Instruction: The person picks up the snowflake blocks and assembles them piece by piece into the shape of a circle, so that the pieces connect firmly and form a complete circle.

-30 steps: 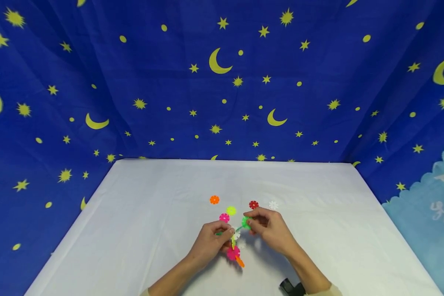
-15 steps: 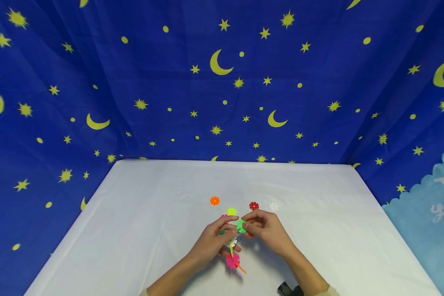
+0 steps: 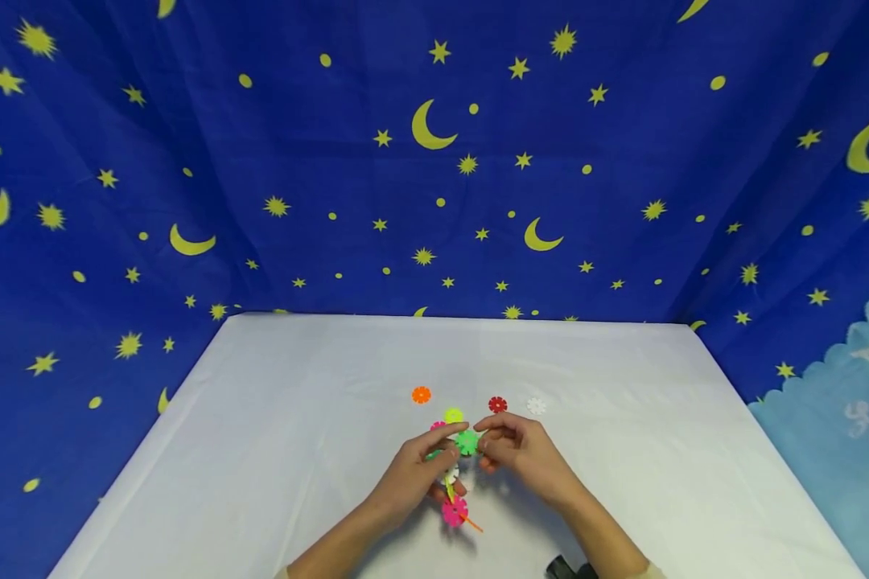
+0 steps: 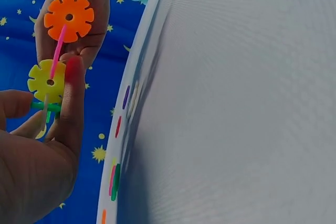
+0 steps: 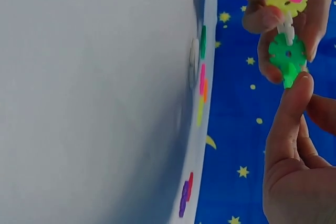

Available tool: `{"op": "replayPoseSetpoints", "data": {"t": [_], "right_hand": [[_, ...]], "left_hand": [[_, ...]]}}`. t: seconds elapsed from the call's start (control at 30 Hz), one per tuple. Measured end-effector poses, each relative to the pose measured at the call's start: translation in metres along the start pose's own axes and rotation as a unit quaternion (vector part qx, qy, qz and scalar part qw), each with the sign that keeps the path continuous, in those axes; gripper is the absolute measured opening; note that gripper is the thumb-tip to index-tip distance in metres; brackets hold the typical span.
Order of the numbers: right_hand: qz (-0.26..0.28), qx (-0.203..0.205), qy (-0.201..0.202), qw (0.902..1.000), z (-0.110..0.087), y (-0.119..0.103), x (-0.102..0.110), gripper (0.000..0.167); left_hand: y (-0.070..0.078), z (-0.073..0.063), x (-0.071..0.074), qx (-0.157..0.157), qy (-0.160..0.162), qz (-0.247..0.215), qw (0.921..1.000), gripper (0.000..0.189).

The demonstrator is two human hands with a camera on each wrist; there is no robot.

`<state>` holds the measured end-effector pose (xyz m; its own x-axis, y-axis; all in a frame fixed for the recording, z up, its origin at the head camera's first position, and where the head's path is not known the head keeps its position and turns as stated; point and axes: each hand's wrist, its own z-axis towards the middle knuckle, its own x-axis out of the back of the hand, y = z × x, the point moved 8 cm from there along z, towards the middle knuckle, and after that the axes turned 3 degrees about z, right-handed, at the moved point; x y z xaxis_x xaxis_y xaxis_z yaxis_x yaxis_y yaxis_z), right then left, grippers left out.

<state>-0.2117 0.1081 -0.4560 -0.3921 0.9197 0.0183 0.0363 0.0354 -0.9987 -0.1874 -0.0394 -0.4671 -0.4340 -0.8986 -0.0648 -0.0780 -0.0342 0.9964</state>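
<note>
My left hand (image 3: 414,468) holds a chain of slotted plastic discs above the white table. In the left wrist view an orange disc (image 4: 80,17) ends the chain, joined to a pink disc (image 4: 58,53) seen edge-on and then a yellow disc (image 4: 39,81). A white disc (image 5: 286,29) and a green disc (image 5: 280,51) follow in the right wrist view. At the other end sits a light green disc (image 3: 467,443), slotted against the green one. My right hand (image 3: 530,454) pinches its edge, thumb on the near side; the forefinger behind is partly hidden.
Loose discs lie on the table (image 3: 319,450) beyond my hands: orange (image 3: 422,395), yellow (image 3: 453,415), pink (image 3: 437,425), red (image 3: 497,404) and white (image 3: 536,406). A black object (image 3: 561,568) is by my right forearm. A blue star-patterned curtain (image 3: 355,161) surrounds the table.
The light green disc has shifted left and slightly down, closer to my left hand, and faces the head camera more. The chain's pink and orange end has dropped lower. My left forefinger has straightened.
</note>
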Motion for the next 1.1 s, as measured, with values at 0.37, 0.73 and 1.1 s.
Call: {"op": "replayPoseSetpoints", "data": {"t": [0.37, 0.73, 1.1], "right_hand": [[-0.023, 0.019, 0.039, 0.9988, 0.006, -0.014, 0.03, 0.027], [-0.127, -0.016, 0.145, 0.9811, 0.024, -0.002, 0.086, 0.032], [-0.331, -0.084, 0.138, 0.9297, 0.033, 0.017, 0.11, 0.034]], "left_hand": [[0.003, -0.002, 0.005, -0.004, 0.018, 0.033, 0.9993, 0.042], [-0.001, 0.0, 0.009, 0.001, 0.022, 0.025, 0.9994, 0.04], [-0.008, 0.002, 0.005, 0.016, 0.019, -0.002, 0.9997, 0.04]]}}
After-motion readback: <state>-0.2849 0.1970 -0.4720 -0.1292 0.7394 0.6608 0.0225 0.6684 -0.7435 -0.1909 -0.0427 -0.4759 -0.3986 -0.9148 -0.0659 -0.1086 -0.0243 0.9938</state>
